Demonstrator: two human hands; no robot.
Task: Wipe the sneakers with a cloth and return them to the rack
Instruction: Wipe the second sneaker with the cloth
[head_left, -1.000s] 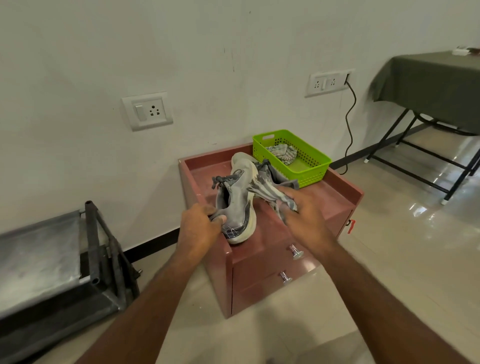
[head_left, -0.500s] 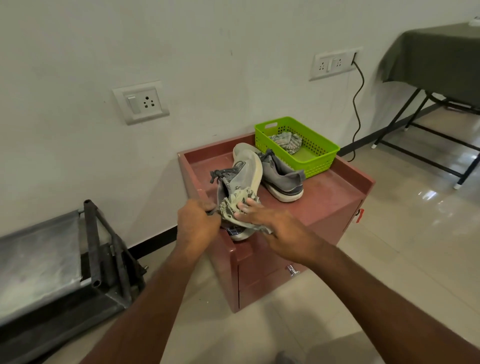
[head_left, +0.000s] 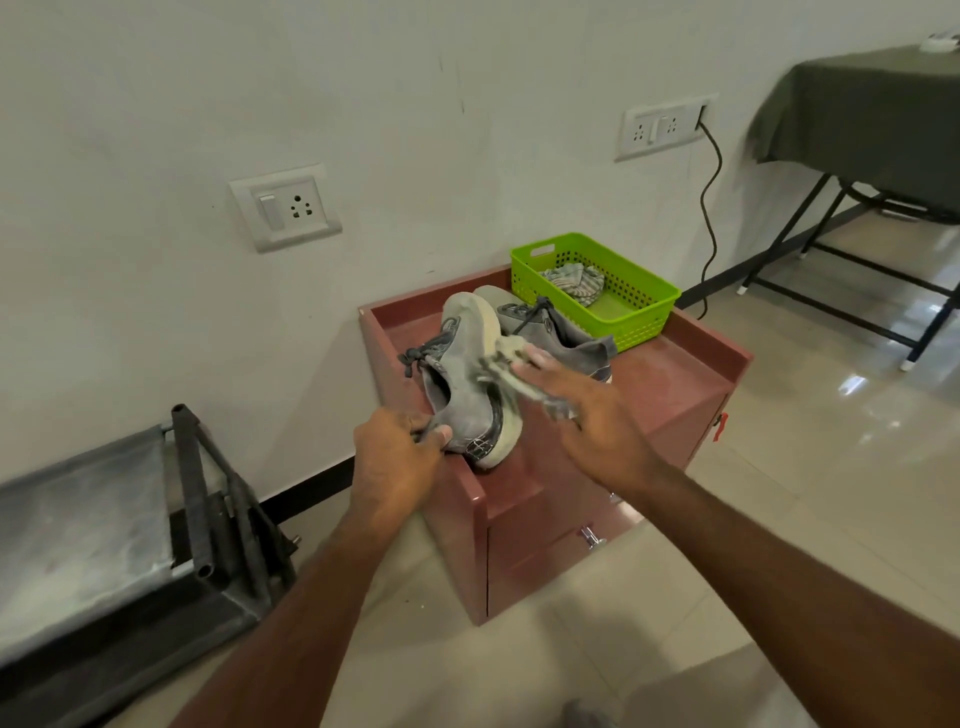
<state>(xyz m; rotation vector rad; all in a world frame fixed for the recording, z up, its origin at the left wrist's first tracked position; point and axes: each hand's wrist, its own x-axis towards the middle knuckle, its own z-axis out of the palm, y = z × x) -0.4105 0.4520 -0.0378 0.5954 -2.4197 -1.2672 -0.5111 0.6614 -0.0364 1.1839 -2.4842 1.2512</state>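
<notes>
Green basket (head_left: 644, 304) w/ rag behind 2nd sneaker (head_left: 566, 340) — rack (head_left: 197, 499) left.

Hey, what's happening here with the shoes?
A person is cleaning a pair of grey sneakers on a red cabinet. The left hand grips the heel of one sneaker, tipped on its side, while the right hand presses a cloth against its sole edge. The other sneaker sits upright behind it, next to a green basket holding another cloth. A dark rack stands on the floor to the left, with no shoes visible on it.
</notes>
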